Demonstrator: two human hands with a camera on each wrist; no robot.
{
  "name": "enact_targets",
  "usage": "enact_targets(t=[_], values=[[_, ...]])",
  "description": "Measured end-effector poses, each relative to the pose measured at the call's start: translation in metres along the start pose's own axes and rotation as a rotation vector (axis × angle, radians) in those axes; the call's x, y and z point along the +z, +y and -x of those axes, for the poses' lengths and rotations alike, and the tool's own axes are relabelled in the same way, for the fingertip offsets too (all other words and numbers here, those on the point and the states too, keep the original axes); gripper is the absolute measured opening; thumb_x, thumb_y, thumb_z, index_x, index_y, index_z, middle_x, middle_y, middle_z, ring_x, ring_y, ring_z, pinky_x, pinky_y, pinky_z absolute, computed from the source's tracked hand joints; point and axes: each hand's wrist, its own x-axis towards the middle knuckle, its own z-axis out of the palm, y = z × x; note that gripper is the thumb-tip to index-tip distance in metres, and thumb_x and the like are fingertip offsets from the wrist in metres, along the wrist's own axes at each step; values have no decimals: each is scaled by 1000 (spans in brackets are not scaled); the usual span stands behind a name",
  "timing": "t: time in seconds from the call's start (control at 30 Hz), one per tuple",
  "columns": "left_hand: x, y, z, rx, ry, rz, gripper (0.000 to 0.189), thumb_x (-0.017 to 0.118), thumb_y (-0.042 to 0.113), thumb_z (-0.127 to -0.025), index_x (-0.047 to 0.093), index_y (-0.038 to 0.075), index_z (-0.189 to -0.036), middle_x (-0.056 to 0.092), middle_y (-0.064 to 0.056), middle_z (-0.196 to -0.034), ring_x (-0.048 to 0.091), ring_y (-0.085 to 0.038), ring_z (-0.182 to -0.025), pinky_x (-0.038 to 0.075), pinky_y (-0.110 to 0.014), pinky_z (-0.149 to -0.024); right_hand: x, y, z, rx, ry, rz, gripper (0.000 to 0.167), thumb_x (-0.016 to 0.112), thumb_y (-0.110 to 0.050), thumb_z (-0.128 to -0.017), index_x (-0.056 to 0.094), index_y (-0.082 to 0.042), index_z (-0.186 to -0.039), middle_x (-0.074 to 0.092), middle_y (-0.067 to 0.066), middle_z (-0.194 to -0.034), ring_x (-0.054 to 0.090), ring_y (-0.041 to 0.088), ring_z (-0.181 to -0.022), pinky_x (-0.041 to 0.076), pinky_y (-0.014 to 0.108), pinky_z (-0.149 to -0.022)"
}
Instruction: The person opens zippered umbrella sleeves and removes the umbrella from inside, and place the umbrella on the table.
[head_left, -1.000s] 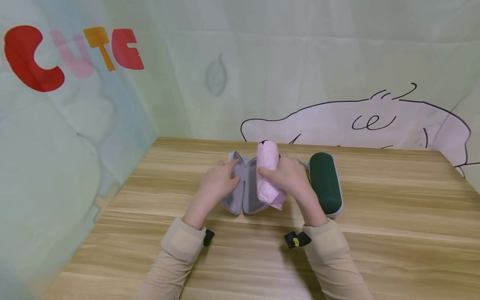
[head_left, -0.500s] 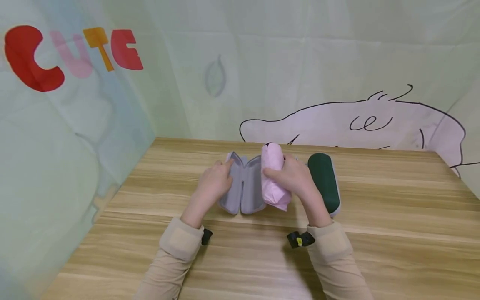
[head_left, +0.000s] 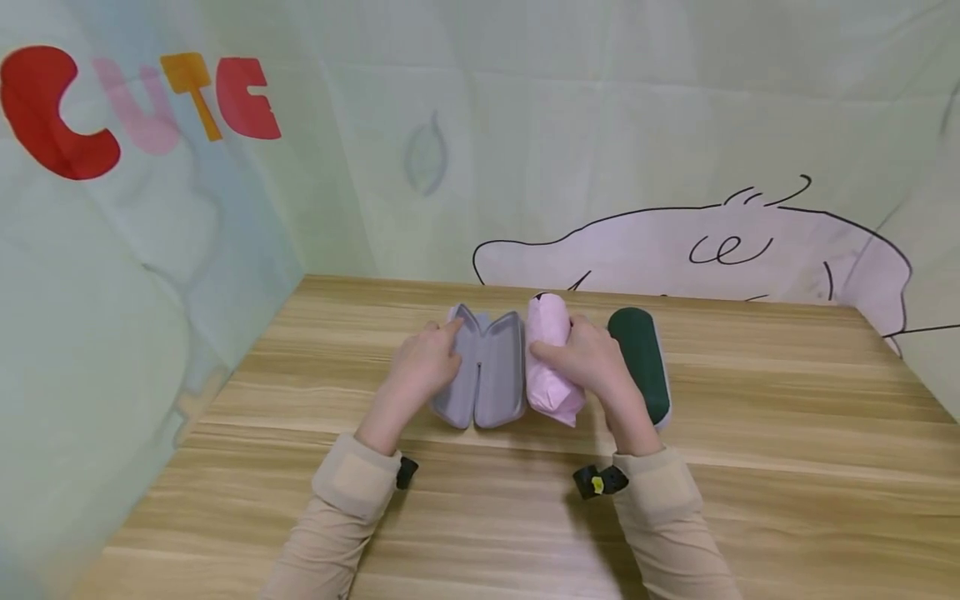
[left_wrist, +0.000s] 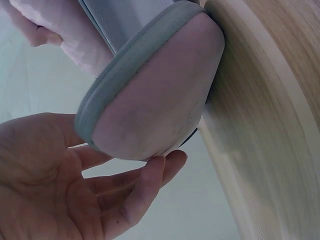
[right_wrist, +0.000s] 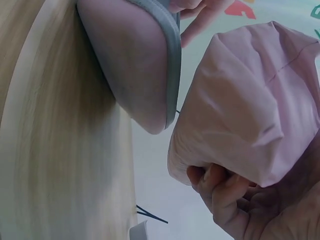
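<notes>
A glasses case (head_left: 498,371), grey inside and pink outside, stands spread apart on the table with its hinge side down. My left hand (head_left: 426,358) holds the rim of its left half; the left wrist view has the fingertips against the pink shell (left_wrist: 155,90). A soft pink fabric roll (head_left: 550,354), dark at its far tip and creased at the near end, is gripped by my right hand (head_left: 588,354). It is just right of the case, and the right wrist view shows it raised off the wood with fingers (right_wrist: 225,195) curled underneath.
A dark green case (head_left: 639,362) with a pale edge lies right of my right hand. The wooden table (head_left: 480,517) ends at a printed cloth backdrop (head_left: 600,150) behind and at the left. Black straps with small devices sit at both wrists.
My right hand has carried the pink fabric roll rightward and slightly nearer, baring the right half of the glasses case. The left hand stays at the case's left rim.
</notes>
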Motion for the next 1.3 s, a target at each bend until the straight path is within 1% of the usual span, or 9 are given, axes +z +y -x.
enact_targets(t=[0.13, 0.3, 0.4, 0.53, 0.63, 0.9, 1.07, 1.3], values=[[0, -1, 0, 0, -1, -7, 55, 54, 10, -90, 43, 9, -145, 60, -20, -104, 52, -19, -60, 42, -23, -46, 2, 4, -2, 5, 1, 3, 64, 63, -43, -82, 51, -1, -129, 65, 19, -105, 65, 25, -82, 53, 28, -61], [-1, -2, 1, 1, -10, -6, 55, 54, 13, -91, 42, 9, -145, 60, -20, -104, 51, -18, -59, 42, -24, -46, 6, 9, -4, 36, -17, 7, 67, 63, -43, -81, 47, -2, -132, 64, 19, -107, 65, 25, -83, 53, 28, -60], [-1, -3, 1, 6, -12, -3, 56, 55, 15, -91, 42, 9, -145, 60, -20, -106, 52, -19, -60, 42, -25, -47, 8, 12, -6, 49, -16, 7, 65, 63, -43, -80, 48, -4, -131, 63, 18, -107, 65, 25, -84, 53, 28, -60], [-1, -4, 0, 4, -16, -4, 56, 55, 17, -91, 42, 9, -145, 60, -21, -109, 52, -20, -62, 43, -26, -49, 10, 14, -7, 43, -5, 30, 60, 62, -44, -79, 52, -3, -122, 63, 16, -104, 63, 25, -83, 50, 27, -59], [0, -4, 0, 1, -19, -8, 57, 55, 17, -91, 42, 10, -145, 59, -20, -108, 51, -19, -61, 42, -26, -48, 12, 15, -7, 32, 2, 53, 57, 62, -43, -79, 54, -1, -117, 62, 15, -100, 62, 24, -81, 48, 27, -58], [0, -3, 0, 1, -19, -16, 56, 54, 18, -91, 42, 10, -145, 60, -19, -105, 49, -19, -59, 41, -25, -47, 16, 18, -10, 35, -17, 72, 49, 62, -43, -80, 56, -2, -107, 63, 13, -93, 61, 22, -76, 46, 27, -56], [0, -3, 0, 2, -21, -17, 56, 54, 20, -91, 42, 10, -145, 60, -21, -111, 50, -19, -60, 41, -26, -48, 19, 19, -10, 29, -18, 66, 44, 63, -42, -80, 56, -4, -101, 62, 10, -89, 60, 20, -72, 45, 27, -54], [0, -2, 0, -4, -28, -11, 56, 54, 21, -92, 41, 11, -146, 59, -22, -114, 51, -19, -59, 42, -26, -47, 22, 21, -12, 14, -11, 103, 41, 62, -42, -79, 57, -5, -97, 61, 8, -85, 58, 20, -71, 43, 27, -53]])
